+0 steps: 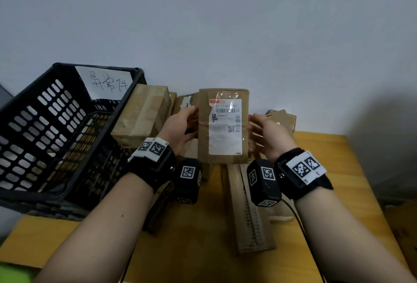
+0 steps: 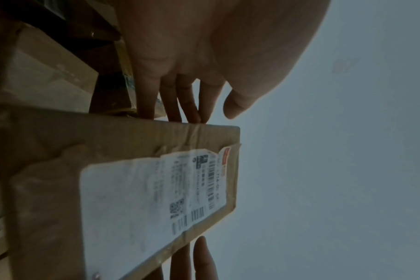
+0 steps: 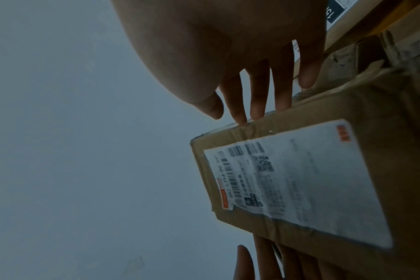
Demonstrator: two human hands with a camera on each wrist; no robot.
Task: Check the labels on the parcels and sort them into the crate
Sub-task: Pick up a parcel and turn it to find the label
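Note:
I hold a flat brown cardboard parcel [image 1: 203, 140] upright in front of the wall, between both hands. Its white shipping label [image 1: 225, 129] with barcodes and a QR code faces me. My left hand [image 1: 186, 121] lies with straight fingers [image 2: 170, 102] against the parcel's [image 2: 48, 151] left side, thumb lifted off it. My right hand [image 1: 259, 127] presses straight fingers [image 3: 257, 94] on the opposite side of the parcel [image 3: 384, 113], thumb also free. The black slatted crate [image 1: 45, 113] stands at the left, with a white handwritten paper sign [image 1: 106, 83] on its far wall.
A taped cardboard box [image 1: 144, 115] leans beside the crate's right side. More boxes [image 1: 282, 118] lie at the back right by the wall. A long flat parcel [image 1: 250, 210] lies on the yellow table [image 1: 327, 170] below my wrists.

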